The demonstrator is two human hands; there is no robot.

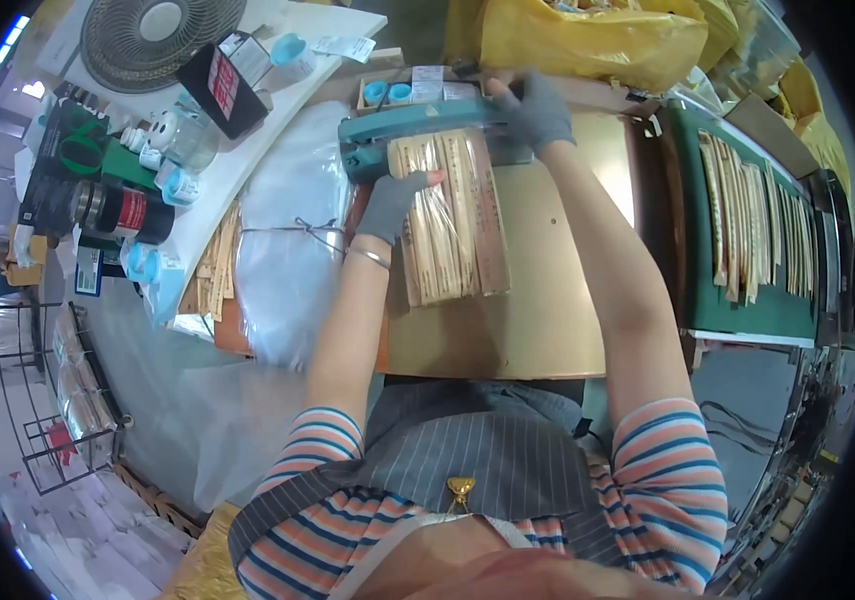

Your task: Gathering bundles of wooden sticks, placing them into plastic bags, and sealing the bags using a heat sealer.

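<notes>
A clear plastic bag of pale, flat wooden sticks [440, 225] with dark printing lies on the gold-coloured worktop [553, 290]. My left hand [395, 205], in a grey fingerless glove, grips the bag's upper left side, thumb across its front. The bag's top end meets a long teal bar-type bag sealer [423, 120], which stretches across the far part of the worktop. At the right end of the sealer's arm is my right hand [538, 110], gloved alike, with its thumb and fingers closed around it; some fingers are blurred or hidden.
Left of the worktop lies a tied stack of clear plastic bags [293, 240]. More sticks rest in rows on a green board [748, 240] at the right. A white table [248, 150] holds a fan [158, 40] and a black flask [128, 212]. Behind hangs a yellow bag [588, 45].
</notes>
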